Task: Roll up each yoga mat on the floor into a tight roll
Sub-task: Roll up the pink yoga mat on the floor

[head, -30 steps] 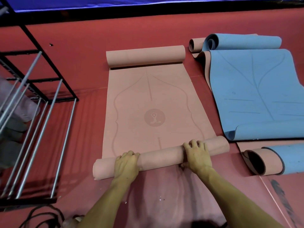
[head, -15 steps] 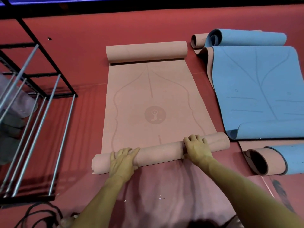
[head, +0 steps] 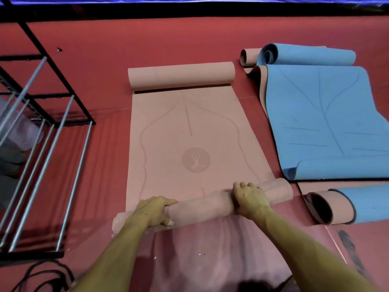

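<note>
A pink yoga mat [head: 189, 127] lies on the red floor, curled at its far end [head: 181, 75] and rolled at its near end into a roll [head: 202, 204]. My left hand [head: 153, 210] grips the roll near its left end, fingers over the top and thumb underneath. My right hand [head: 249, 200] grips it further right, fingers curled over the top. A blue mat [head: 324, 123] lies spread to the right, curled at both ends. A pink-and-blue roll [head: 345, 204] lies loosely rolled at the near right.
A black metal rack [head: 42, 123] with silver bars stands at the left, holding rolled mats. Black cables [head: 44, 275] lie at the near left. Another small pink roll [head: 248, 56] sits behind the blue mat. A dark wall base runs along the far edge.
Both hands have pushed the near roll slightly forward over the mat. My left hand has shifted from lying on top to wrapping round the roll.
</note>
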